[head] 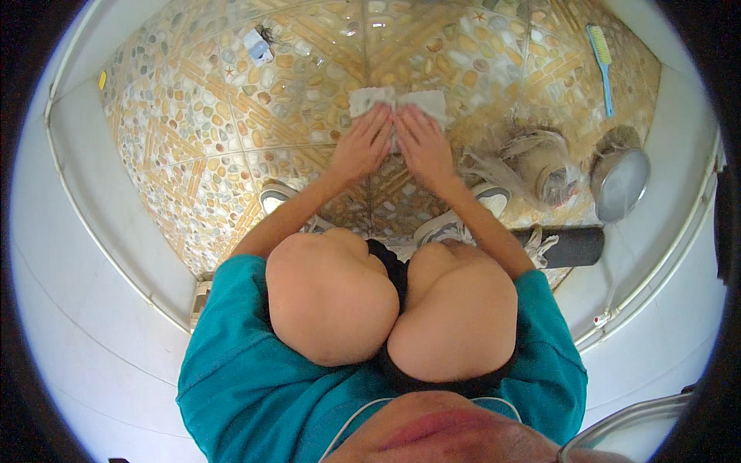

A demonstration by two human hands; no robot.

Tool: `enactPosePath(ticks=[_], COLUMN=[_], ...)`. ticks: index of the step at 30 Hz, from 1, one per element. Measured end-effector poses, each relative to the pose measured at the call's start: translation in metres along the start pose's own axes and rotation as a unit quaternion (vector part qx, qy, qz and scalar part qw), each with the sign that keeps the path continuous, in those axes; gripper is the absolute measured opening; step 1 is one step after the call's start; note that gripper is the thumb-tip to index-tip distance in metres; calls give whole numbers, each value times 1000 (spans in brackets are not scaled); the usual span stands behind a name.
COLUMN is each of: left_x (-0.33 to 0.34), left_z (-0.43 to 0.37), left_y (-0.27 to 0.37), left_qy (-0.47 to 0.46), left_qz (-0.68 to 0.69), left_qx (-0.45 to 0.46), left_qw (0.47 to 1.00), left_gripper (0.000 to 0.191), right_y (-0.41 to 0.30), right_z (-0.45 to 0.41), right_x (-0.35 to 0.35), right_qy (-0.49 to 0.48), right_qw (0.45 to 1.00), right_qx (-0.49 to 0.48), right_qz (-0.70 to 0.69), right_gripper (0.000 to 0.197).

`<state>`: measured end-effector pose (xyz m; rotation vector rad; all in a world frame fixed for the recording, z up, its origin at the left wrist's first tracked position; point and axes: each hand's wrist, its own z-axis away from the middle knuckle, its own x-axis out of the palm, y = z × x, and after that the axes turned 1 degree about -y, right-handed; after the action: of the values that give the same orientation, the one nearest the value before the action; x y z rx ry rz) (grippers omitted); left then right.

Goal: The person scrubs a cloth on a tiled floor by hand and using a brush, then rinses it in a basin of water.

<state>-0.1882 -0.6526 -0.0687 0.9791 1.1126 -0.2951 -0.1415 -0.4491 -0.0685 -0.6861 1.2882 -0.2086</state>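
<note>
Both of my hands lie side by side, palms down, on a thin whitish cloth (425, 101) with a wavy edge. The cloth is spread on a wet-looking floor of pebble-patterned tiles (312, 116). My left hand (367, 139) presses its left part, and my right hand (422, 139) presses its right part. The fingertips are slightly blurred and point away from me. Under the palms the cloth is mostly hidden, so I cannot tell whether it is one piece or two. My knees are bent up between my forearms, with a shoe (275, 197) on either side.
A blue-handled brush (602, 69) lies at the far right. Nearer are a clear plastic bag (535, 159) with contents, a grey metal-looking vessel (622, 185), and a long dark object (573, 246). A small packet (257, 46) lies beside dark strands. White pipes (63, 191) follow the walls.
</note>
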Motion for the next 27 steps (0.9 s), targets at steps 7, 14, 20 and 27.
enactPosePath(ticks=[7, 14, 20, 27], left_x=[-38, -19, -12, -34], left_z=[-180, -102, -38, -46], left_y=[-52, -23, 4, -43], left_qy=[146, 19, -35, -22], left_qz=[-102, -68, 8, -39], left_qx=[63, 79, 106, 268], left_qw=[982, 994, 994, 962], left_gripper=[60, 67, 77, 52], right_y=[90, 54, 1, 21], right_z=[-117, -29, 46, 53], right_x=[-63, -34, -21, -28], right_qy=[235, 145, 39, 72], right_qw=[957, 978, 992, 996], right_qx=[51, 90, 109, 47], right_qz=[164, 124, 56, 19], right_gripper=[53, 62, 78, 56])
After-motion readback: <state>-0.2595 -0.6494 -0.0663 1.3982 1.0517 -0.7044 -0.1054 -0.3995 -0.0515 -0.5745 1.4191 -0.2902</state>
